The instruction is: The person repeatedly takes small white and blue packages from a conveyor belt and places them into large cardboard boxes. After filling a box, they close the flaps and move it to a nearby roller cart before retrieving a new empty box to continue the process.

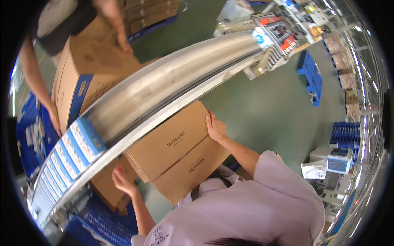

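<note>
Two cardboard boxes (172, 141) (88, 78); one conveyor (164, 88); blue-white cartons (86, 139) row uncountable.

I see a long pale conveyor belt (172, 82) running diagonally through the hall. Beyond its far side lies green painted floor (266, 106), with stacked blue plastic pallets (311, 78) well off from the belt. Brown cartons (347, 78) line the wall past those pallets. Bright daylight falls across the belt's surface.

Brown carton (176, 149) with dark print; pale grey conveyor (164, 88); blue-and-white boxes (76, 149) at its near end; green floor (266, 110); blue crates (312, 76); lilac shirt (254, 205).
</note>
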